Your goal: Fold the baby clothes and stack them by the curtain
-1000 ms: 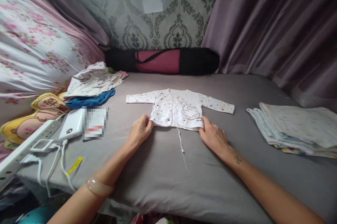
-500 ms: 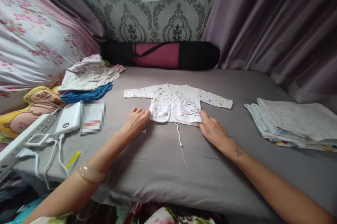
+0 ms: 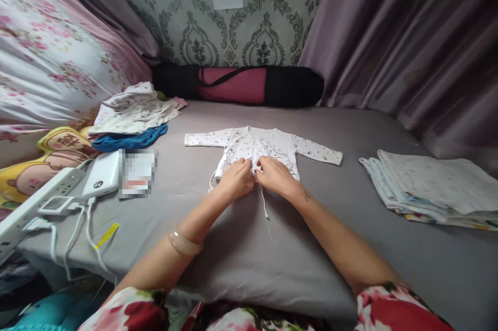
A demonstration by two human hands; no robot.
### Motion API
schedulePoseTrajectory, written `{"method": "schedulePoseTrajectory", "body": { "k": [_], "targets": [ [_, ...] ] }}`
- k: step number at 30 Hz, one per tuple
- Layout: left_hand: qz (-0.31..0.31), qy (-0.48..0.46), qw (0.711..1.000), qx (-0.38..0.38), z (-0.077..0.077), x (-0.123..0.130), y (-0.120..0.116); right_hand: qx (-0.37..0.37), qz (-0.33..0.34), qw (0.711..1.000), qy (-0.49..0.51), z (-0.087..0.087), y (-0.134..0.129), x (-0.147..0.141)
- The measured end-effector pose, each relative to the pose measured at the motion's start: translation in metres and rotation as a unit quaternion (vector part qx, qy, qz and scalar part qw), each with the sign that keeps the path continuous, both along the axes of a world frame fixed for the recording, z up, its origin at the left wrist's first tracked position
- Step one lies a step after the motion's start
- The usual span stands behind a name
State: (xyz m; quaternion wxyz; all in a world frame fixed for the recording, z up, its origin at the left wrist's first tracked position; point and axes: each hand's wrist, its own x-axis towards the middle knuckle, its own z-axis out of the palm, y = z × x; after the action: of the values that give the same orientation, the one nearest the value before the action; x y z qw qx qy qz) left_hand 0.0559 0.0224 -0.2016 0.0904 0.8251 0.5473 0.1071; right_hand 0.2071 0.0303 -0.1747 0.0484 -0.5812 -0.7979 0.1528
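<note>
A small white baby shirt with a scattered print lies flat on the grey sheet, both sleeves spread out to the sides. My left hand is closed at the middle of its front, fingers bent onto the cloth near the front opening. Right beside it, my right hand pinches at the same opening, thumb and forefinger curled together. Both hands cover most of the lower front and part of the bear drawing. A white tie string hangs from the hem toward me, and another loops out at the lower left.
Folded cloths are stacked at the right. On the left lie rumpled baby clothes, a blue cloth, a white power bank, a blurred packet and a power strip with cables. A long black and maroon bag lies along the wall.
Both my hands have moved inward from the shirt's lower side corners to the middle of its front. The shirt stays in place, with its sleeves still spread.
</note>
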Motion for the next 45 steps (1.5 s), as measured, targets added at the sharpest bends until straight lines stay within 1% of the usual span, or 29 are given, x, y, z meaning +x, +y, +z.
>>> {"method": "schedulePoseTrajectory", "body": {
  "k": [3, 7, 11, 13, 14, 15, 16, 17, 19, 21, 22, 23, 24, 25, 28, 31, 35, 39, 41, 45],
  "targets": [
    [0.058, -0.005, 0.998, -0.005, -0.011, 0.01, 0.004, -0.022, -0.007, 1.0, 0.001, -0.008, 0.01, -0.006],
    [0.059, -0.047, 0.997, 0.006, -0.019, 0.003, 0.003, -0.02, -0.007, 1.0, 0.011, -0.016, 0.011, -0.001],
    [0.073, -0.054, 0.996, 0.021, -0.024, -0.004, 0.004, 0.002, -0.02, 1.0, 0.022, -0.023, 0.015, 0.002],
    [0.089, -0.067, 0.993, 0.024, -0.025, -0.006, 0.006, -0.007, -0.028, 0.997, 0.075, -0.026, 0.022, 0.006],
    [0.1, -0.081, 0.992, 0.021, -0.024, -0.007, 0.007, -0.028, -0.039, 0.991, 0.122, -0.028, 0.026, 0.01],
    [0.112, -0.099, 0.989, 0.015, -0.024, -0.007, 0.008, -0.063, -0.058, 0.98, 0.182, -0.028, 0.031, 0.014],
    [0.126, -0.119, 0.985, 0.011, -0.023, -0.008, 0.009, -0.107, -0.084, 0.959, 0.25, -0.028, 0.035, 0.018],
    [0.139, -0.141, 0.98, 0.01, -0.022, -0.008, 0.01, -0.154, -0.111, 0.928, 0.321, -0.027, 0.039, 0.023],
    [0.153, -0.183, 0.971, 0.017, -0.02, -0.006, 0.011, -0.232, -0.156, 0.847, 0.452, -0.022, 0.045, 0.033],
    [0.145, -0.211, 0.966, 0.028, -0.018, -0.001, 0.01, -0.275, -0.172, 0.774, 0.544, -0.015, 0.047, 0.04],
    [0.133, -0.218, 0.966, 0.03, -0.017, 0.002, 0.01, -0.289, -0.173, 0.747, 0.573, -0.011, 0.048, 0.042],
    [0.119, -0.22, 0.968, 0.029, -0.017, 0.005, 0.009, -0.301, -0.172, 0.727, 0.593, -0.007, 0.047, 0.043],
    [0.103, -0.218, 0.97, 0.028, -0.017, 0.009, 0.009, -0.311, -0.17, 0.713, 0.605, -0.005, 0.047, 0.044],
    [0.085, -0.215, 0.972, 0.029, -0.017, 0.013, 0.009, -0.319, -0.167, 0.705, 0.61, -0.002, 0.046, 0.044],
    [0.042, -0.199, 0.978, 0.036, -0.02, 0.023, 0.01, -0.325, -0.167, 0.699, 0.614, 0.001, 0.045, 0.041],
    [0.021, -0.176, 0.983, 0.045, -0.025, 0.029, 0.012, -0.317, -0.172, 0.701, 0.616, -0.001, 0.044, 0.036],
    [-0.007, -0.159, 0.986, 0.045, -0.033, 0.031, 0.012, -0.306, -0.152, 0.717, 0.607, -0.007, 0.045, 0.03],
    [-0.044, -0.208, 0.975, 0.057, -0.038, 0.032, 0.012, -0.297, -0.144, 0.735, 0.593, -0.011, 0.044, 0.026],
    [-0.037, -0.238, 0.97, 0.047, -0.038, 0.034, 0.013, -0.292, -0.145, 0.739, 0.59, -0.01, 0.043, 0.024],
    [0.025, -0.282, 0.959, -0.01, -0.032, 0.039, 0.013, -0.289, -0.157, 0.736, 0.592, -0.008, 0.043, 0.021]
  ]
}}
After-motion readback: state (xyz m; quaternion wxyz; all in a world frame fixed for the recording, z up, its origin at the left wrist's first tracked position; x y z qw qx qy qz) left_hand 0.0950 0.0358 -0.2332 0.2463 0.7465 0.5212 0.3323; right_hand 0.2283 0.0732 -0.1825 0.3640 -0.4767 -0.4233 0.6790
